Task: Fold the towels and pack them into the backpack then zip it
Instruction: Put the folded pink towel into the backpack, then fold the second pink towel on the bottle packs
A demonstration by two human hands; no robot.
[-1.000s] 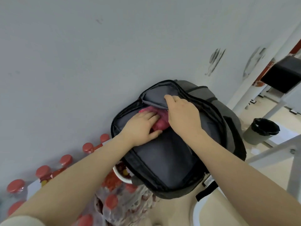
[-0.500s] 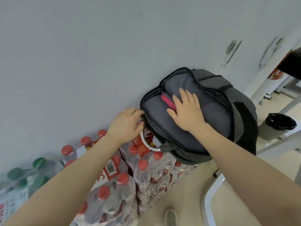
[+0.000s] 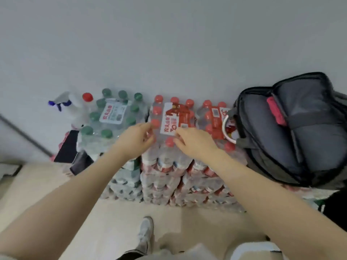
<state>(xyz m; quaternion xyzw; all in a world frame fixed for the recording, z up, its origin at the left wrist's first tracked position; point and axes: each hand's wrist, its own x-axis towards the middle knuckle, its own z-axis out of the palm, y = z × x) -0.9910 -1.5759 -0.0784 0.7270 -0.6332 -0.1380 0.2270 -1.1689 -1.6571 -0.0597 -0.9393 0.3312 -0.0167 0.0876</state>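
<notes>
Plain grey wall [image 3: 169,44] behind, pale floor [image 3: 47,184] below, stacked shrink-wrapped packs of bottled water [image 3: 174,128] against the wall. Backpack [image 3: 300,139] lying on top of those packs at the far right, main compartment still unzipped and gaping, a strip of the pink towel [image 3: 276,111] showing in the opening.

Half a second ago: right palm flat on the backpack's front panel, left hand at its left edge. 1 second ago: both hands in the opening, pushing the pink towel in. Now both off the bag, well apart from it, over the red-capped pack in the middle. Left hand [image 3: 137,141] loosely curled, fingertips at the plastic wrap, nothing gripped. Right hand [image 3: 195,141] much the same, fingers slack and bent over a red cap, nothing gripped. View swung left as well, bag pushed to the frame's edge.

Probable meaning: 1 towel packed, packing step dropped for now, zip not yet drawn. No other towel visible here, so impossible to say whether more remain. A dark item [image 3: 67,147] at the left, too blurred to name.
</notes>
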